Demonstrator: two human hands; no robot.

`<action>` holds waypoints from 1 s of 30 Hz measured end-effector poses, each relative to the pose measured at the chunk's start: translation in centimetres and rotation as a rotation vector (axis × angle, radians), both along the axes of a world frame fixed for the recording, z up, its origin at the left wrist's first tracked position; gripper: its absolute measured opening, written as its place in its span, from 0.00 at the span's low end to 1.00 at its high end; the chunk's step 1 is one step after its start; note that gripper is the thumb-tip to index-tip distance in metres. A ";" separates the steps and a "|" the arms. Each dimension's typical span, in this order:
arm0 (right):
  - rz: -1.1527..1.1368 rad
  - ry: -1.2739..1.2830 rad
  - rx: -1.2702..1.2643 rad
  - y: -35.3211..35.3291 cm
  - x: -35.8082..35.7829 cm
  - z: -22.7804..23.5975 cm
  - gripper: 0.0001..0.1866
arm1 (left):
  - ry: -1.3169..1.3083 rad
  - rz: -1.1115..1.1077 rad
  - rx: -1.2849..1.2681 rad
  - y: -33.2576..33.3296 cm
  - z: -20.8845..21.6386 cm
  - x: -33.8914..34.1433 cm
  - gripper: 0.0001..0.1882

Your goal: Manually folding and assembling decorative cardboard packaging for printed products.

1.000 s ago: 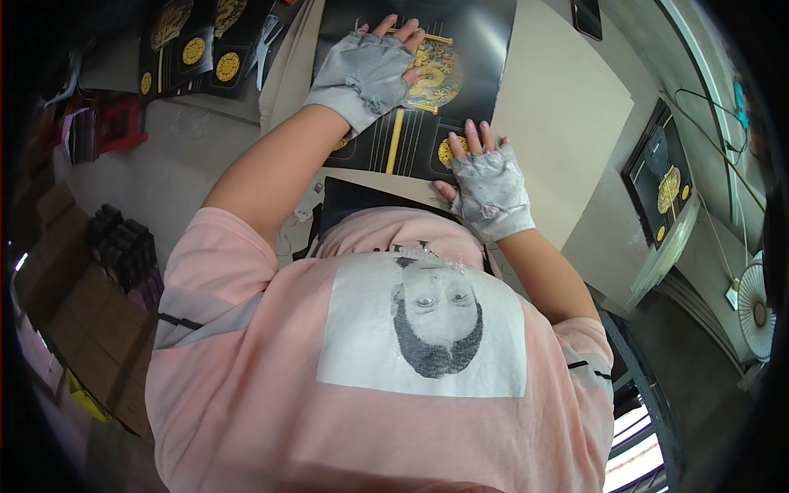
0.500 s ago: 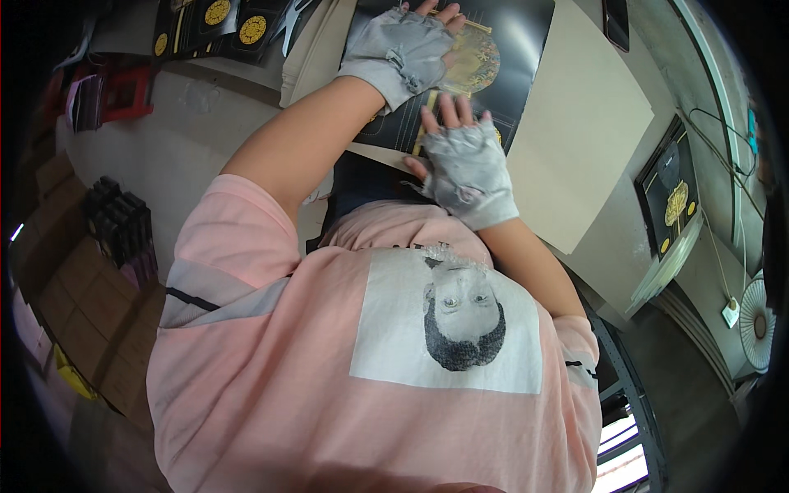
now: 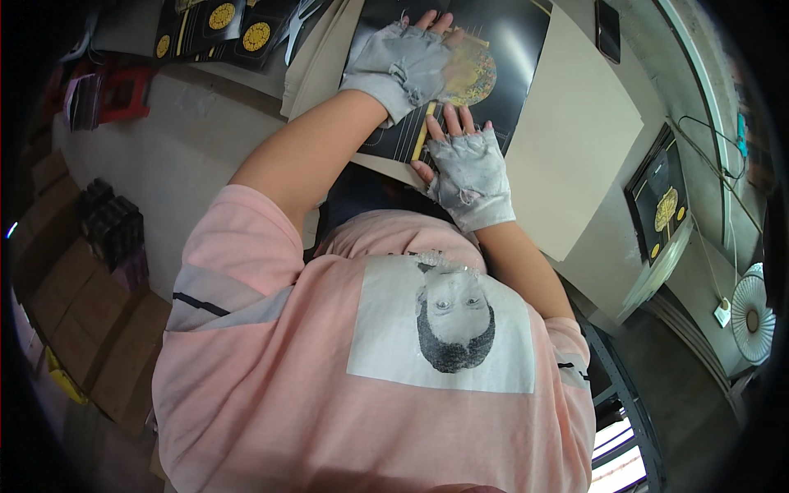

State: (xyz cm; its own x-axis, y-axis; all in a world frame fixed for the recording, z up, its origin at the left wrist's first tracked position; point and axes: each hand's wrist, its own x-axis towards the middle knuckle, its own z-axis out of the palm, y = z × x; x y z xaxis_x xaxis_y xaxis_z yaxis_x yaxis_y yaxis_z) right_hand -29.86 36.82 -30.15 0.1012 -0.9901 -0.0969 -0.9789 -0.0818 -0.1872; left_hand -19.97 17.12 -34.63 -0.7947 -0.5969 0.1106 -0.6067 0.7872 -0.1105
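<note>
A glossy black printed sheet (image 3: 514, 53) with a round gold emblem and thin gold lines lies on large beige boards (image 3: 588, 148). My left hand (image 3: 400, 67), in a grey fingerless glove, rests flat on the sheet's left part, fingers stretched out beside the emblem. Closer to me, my right hand (image 3: 472, 174), gloved the same way, lies over the sheet's near edge with its fingers spread on the black surface. Neither hand grips anything. Parts of the sheet under both palms are hidden.
Black-and-gold printed pieces (image 3: 246, 37) and scissors-like grey handles (image 3: 300, 29) lie at the far left. A phone (image 3: 608, 31) is at the far right. More black-and-gold sheets (image 3: 662, 205) are stacked at the right, near a white fan (image 3: 752, 312). A red crate (image 3: 127, 90) stands left.
The view has shifted slightly, showing more of the phone. Both hands stay flat on the black sheet, with only slight movement.
</note>
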 end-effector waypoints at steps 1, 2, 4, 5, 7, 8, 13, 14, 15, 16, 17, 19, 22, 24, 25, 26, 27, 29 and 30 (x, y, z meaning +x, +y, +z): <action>-0.038 0.016 0.051 -0.1 0.0 0.5 0.42 | -0.008 0.006 0.079 0.2 0.3 0.3 0.34; -0.038 0.025 0.042 0.0 -0.5 0.7 0.42 | -0.012 0.012 0.160 0.5 0.8 0.2 0.33; -0.317 0.153 0.073 0.4 -1.9 0.3 0.43 | -0.028 0.014 0.187 0.7 0.9 -0.3 0.34; -0.389 0.156 -0.026 1.1 -3.0 -0.9 0.44 | -0.017 0.009 0.173 0.7 0.9 -0.3 0.34; -0.448 0.142 -0.043 1.5 -4.1 -1.6 0.45 | -0.009 -0.004 0.179 0.8 1.1 -0.2 0.34; -0.497 0.128 -0.051 1.2 -4.5 -1.3 0.45 | -0.005 -0.009 0.169 0.8 1.1 -0.3 0.34; -0.494 -0.237 -0.135 1.5 -4.7 -0.6 0.42 | 0.002 -0.043 0.224 0.4 1.3 -0.1 0.35; -0.497 -0.239 -0.141 1.5 -4.7 -0.4 0.42 | -0.014 -0.050 0.239 0.5 1.5 0.0 0.35; -0.483 -0.238 -0.109 1.6 -4.7 -0.1 0.41 | -0.015 -0.064 0.242 0.4 1.6 0.1 0.36; -0.469 -0.238 -0.075 1.8 -4.7 0.2 0.41 | -0.018 -0.067 0.238 0.5 1.8 0.2 0.36; -0.406 -0.141 -0.057 2.4 -4.9 0.0 0.38 | -0.043 -0.078 0.252 0.6 2.2 0.1 0.36; -0.347 -0.121 -0.069 3.8 -5.1 -0.1 0.37 | -0.075 -0.085 0.286 0.8 2.6 0.1 0.36; -0.266 -0.115 -0.030 4.7 -5.6 -0.3 0.37 | -0.065 -0.071 0.286 1.1 2.7 0.4 0.36; -0.254 -0.035 0.026 4.7 -5.7 -0.5 0.39 | -0.071 -0.067 0.303 1.2 3.1 0.2 0.36; -0.255 -0.037 0.025 4.5 -5.7 -0.5 0.39 | -0.080 -0.067 0.310 1.1 3.4 0.1 0.36; -0.267 -0.022 0.062 4.0 -5.7 -0.1 0.40 | -0.086 -0.067 0.320 1.2 3.5 0.0 0.36; -0.279 -0.006 0.099 3.5 -5.7 0.2 0.41 | -0.084 -0.065 0.320 1.3 3.5 0.0 0.36; -0.285 0.031 0.100 1.9 -6.2 0.3 0.41 | -0.052 -0.066 0.345 1.3 3.3 0.3 0.36; -0.298 0.064 0.105 0.9 -6.8 0.3 0.42 | -0.054 -0.069 0.350 1.2 3.3 0.1 0.36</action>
State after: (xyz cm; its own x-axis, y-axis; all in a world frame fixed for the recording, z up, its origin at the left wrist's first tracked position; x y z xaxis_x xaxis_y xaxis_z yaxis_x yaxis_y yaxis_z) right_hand -36.65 37.72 -29.87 -0.2013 -0.9595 -0.1972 -0.9669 0.2269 -0.1170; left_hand -19.83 18.37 -31.31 -0.8333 -0.5363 -0.1340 -0.5517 0.8218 0.1424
